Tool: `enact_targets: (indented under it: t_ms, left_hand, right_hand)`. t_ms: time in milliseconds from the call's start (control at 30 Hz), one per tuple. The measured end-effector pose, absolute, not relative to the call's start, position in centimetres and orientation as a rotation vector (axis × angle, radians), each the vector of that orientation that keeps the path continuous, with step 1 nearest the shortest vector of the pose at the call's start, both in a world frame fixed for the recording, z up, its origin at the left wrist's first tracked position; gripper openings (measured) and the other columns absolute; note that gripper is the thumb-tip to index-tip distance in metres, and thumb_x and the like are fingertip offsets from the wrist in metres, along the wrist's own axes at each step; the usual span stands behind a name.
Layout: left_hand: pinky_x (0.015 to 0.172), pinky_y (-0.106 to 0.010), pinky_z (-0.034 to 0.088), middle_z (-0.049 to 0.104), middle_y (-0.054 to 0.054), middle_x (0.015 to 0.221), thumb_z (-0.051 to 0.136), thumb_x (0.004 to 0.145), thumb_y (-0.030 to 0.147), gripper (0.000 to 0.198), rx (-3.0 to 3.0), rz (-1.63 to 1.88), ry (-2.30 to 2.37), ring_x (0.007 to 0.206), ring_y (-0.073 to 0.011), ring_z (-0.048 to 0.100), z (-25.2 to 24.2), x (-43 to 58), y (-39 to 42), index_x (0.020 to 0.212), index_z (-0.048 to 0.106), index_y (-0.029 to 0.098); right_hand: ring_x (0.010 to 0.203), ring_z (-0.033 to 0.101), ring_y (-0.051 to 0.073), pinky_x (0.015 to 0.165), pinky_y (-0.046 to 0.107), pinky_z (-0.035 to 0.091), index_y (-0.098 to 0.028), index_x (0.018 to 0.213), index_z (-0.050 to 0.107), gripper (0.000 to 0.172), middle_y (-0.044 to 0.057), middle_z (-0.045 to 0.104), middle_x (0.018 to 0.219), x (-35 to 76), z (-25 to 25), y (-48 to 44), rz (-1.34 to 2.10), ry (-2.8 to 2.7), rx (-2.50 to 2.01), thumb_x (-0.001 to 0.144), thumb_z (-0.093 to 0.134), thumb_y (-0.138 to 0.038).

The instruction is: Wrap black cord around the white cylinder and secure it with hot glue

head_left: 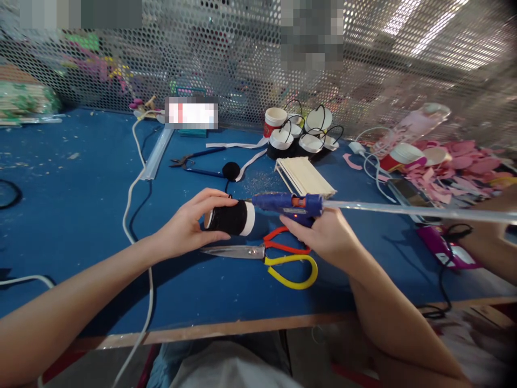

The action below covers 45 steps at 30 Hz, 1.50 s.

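My left hand (202, 223) is wrapped round a paper cup (230, 218) that lies on its side, covered in black with a white band at its right end. My right hand (323, 231) grips a blue glue gun (286, 205) with a long clear glue stick (404, 209) coming out of its back. The gun's nozzle points left and is at the cup's upper right edge; whether they touch I cannot tell. Below the cup lie scissors (258, 251) with one red and one yellow handle. A black ball (231, 171) sits just beyond the cup.
Blue-handled pliers (202, 159) and white ribbon (250, 164) lie behind. Several cups with black loops (311, 143) stand near the mesh screen (234, 64). A stack of wooden sticks (305, 175) is near the gun. A white cable (130, 199) crosses the left side. Another person's arm (488, 237) is at right.
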State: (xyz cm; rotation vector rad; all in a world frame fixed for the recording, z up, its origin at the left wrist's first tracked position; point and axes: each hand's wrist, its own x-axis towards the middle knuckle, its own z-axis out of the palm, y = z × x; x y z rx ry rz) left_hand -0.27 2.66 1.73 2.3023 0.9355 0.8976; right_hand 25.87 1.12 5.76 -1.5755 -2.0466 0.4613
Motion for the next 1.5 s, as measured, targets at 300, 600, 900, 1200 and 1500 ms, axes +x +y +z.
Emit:
enact_targets:
  t_ms: [300,600,900,1200,1500]
  left_hand:
    - [0.080,-0.033,0.051,0.058,-0.005,0.111,0.070,0.068,0.037,0.060,1.675,0.866,1.001,0.096,-0.0220,0.059,1.3,-0.1,2.9,0.121,0.046,0.024]
    - [0.077,-0.033,0.053,0.059,-0.006,0.105,0.060,0.077,0.038,0.049,1.501,0.892,0.922,0.090,-0.0196,0.059,2.0,0.0,2.7,0.121,0.045,0.023]
    - [0.088,-0.035,0.048,0.051,-0.008,0.121,0.066,0.073,0.031,0.051,1.844,0.983,0.910,0.108,-0.0221,0.053,1.7,0.1,2.4,0.119,0.049,0.022]
    - [0.099,-0.041,0.039,0.046,-0.011,0.128,0.066,0.074,0.024,0.071,2.207,1.045,0.966,0.118,-0.0236,0.046,1.0,0.3,2.0,0.134,0.028,0.023]
    - [0.097,-0.042,0.041,0.047,-0.012,0.127,0.068,0.072,0.026,0.069,2.064,1.020,0.926,0.115,-0.0239,0.049,1.2,0.4,2.0,0.131,0.032,0.022]
  right_hand:
    - [0.056,0.057,0.015,0.049,0.025,0.043,-0.014,0.078,0.061,0.034,0.004,0.063,0.067,29.3,5.6,6.3,0.514,-1.614,-1.643,0.069,0.061,-0.047]
    - [0.070,0.061,0.024,0.060,0.031,0.042,-0.013,0.072,0.065,0.044,0.012,0.065,0.068,32.5,4.4,11.6,-0.075,-1.768,-2.236,0.075,0.048,-0.053]
    - [0.086,0.056,0.022,0.077,0.036,0.041,-0.015,0.079,0.066,0.030,0.010,0.063,0.084,27.1,6.0,7.5,-0.070,-2.003,-1.554,0.082,0.050,-0.040]
    - [0.082,0.049,0.018,0.076,0.033,0.039,-0.016,0.076,0.055,0.015,0.006,0.057,0.082,19.2,7.1,2.6,0.317,-2.415,-1.170,0.074,0.065,-0.026]
    - [0.074,0.049,0.013,0.069,0.028,0.040,-0.017,0.071,0.052,0.008,0.002,0.055,0.077,19.9,7.3,2.8,0.577,-2.298,-1.118,0.079,0.052,-0.016]
